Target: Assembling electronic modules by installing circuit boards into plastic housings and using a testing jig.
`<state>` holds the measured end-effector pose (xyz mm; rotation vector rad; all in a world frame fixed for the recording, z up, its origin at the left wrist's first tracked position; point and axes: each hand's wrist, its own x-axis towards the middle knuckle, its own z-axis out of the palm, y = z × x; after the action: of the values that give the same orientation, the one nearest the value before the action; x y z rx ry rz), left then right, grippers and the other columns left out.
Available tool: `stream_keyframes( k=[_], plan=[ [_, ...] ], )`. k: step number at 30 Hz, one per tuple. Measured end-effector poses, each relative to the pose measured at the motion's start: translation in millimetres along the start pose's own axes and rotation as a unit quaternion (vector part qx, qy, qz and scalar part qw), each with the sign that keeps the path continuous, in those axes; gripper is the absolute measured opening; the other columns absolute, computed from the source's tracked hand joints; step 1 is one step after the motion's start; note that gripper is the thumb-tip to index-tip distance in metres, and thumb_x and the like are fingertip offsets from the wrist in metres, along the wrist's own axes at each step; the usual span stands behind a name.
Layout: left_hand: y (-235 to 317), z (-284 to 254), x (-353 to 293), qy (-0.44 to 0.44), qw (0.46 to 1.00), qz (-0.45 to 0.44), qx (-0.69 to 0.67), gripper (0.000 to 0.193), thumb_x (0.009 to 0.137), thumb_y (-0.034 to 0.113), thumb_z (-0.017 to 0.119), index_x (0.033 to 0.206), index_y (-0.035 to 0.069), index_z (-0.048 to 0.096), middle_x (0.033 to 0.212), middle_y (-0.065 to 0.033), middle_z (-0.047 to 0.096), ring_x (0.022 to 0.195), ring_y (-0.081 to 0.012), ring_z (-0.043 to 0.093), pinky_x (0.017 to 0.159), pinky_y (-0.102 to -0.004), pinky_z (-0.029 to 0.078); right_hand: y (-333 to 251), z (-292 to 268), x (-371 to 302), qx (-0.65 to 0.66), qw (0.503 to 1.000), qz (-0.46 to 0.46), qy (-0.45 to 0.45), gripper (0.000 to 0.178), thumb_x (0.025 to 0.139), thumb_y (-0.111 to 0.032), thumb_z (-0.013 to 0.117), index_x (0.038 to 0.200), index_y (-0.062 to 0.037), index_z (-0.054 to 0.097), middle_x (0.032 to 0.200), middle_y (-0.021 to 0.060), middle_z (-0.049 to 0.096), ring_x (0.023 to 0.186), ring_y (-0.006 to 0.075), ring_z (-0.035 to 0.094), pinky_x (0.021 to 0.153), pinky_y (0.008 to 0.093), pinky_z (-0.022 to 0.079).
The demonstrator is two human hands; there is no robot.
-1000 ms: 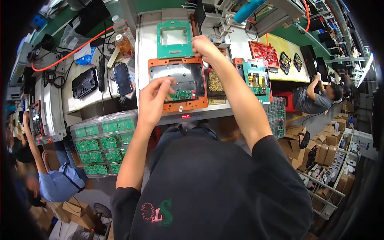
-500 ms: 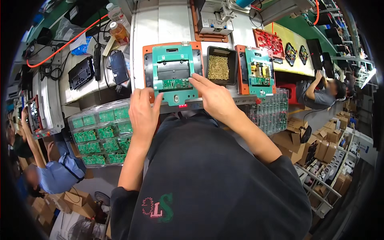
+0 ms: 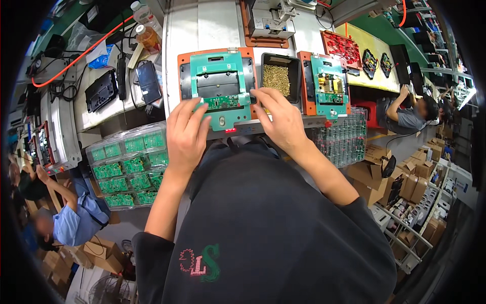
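Note:
A green circuit board lies across the lower part of a teal fixture plate on an orange base. My left hand is at the fixture's lower left corner, fingers apart, with its fingertips close to the board's left end. Whether they touch it I cannot tell. On the other side, my right hand is at the fixture's right edge. Its thumb and fingers are spread, and nothing shows between them.
A black bin of small brass-coloured parts stands right of the fixture. Beyond it sits a second fixture holding a populated board. Clear trays of green boards lie at left. A metal device stands at the back. Co-workers sit on both sides.
My left hand has moved up and right, toward the board's left end. My right hand has shifted right, off the board's right end, and its thumb has spread from the fingers.

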<state>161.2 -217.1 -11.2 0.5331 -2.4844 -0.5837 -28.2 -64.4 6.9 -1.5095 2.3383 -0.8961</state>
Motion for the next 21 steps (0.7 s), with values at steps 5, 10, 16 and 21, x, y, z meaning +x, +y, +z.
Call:
stream_keyframes(
  k=[5, 10, 16, 21],
  plan=[
    [-7, 18, -9, -0.061, 0.997, 0.036, -0.002, 0.034, 0.082, 0.007, 0.074, 0.115, 0.001, 0.07, 0.129, -0.0116, 0.062, 0.127, -0.0338, 0.052, 0.104, -0.0442, 0.045, -8, 13, -7, 0.018, 0.999, 0.031, -0.031, 0.038, 0.089, -0.012, 0.071, 0.126, -0.0107, 0.064, 0.121, 0.0068, 0.061, 0.088, 0.0288, 0.07, 0.072, 0.0393, 0.057],
    [-13, 27, -12, -0.054, 0.998, 0.03, 0.011, 0.034, 0.083, 0.009, 0.073, 0.117, 0.003, 0.07, 0.132, -0.0104, 0.061, 0.132, -0.0328, 0.049, 0.107, -0.0484, 0.042, 11, 30, 0, 0.011, 1.0, 0.013, 0.01, 0.033, 0.088, -0.014, 0.07, 0.12, -0.0111, 0.065, 0.114, 0.0046, 0.061, 0.08, 0.0307, 0.07, 0.065, 0.0427, 0.057],
    [5, 18, 2, -0.09, 0.99, 0.072, 0.079, 0.038, 0.089, 0.015, 0.067, 0.126, 0.008, 0.065, 0.136, -0.0076, 0.06, 0.131, -0.0259, 0.051, 0.116, -0.0522, 0.03, 10, 31, 5, -0.016, 0.998, -0.037, 0.054, 0.024, 0.086, -0.011, 0.07, 0.11, -0.0088, 0.068, 0.109, 0.0025, 0.066, 0.082, 0.0288, 0.07, 0.067, 0.0407, 0.058],
    [1, 29, 1, -0.134, 0.982, 0.081, 0.104, 0.041, 0.092, 0.016, 0.064, 0.132, 0.008, 0.061, 0.138, -0.007, 0.059, 0.13, -0.0236, 0.052, 0.117, -0.0514, 0.028, 11, 33, 2, -0.016, 0.997, -0.05, 0.049, 0.024, 0.085, -0.01, 0.071, 0.109, -0.0088, 0.068, 0.109, 0.0024, 0.066, 0.082, 0.0287, 0.07, 0.067, 0.0399, 0.058]
  ],
)
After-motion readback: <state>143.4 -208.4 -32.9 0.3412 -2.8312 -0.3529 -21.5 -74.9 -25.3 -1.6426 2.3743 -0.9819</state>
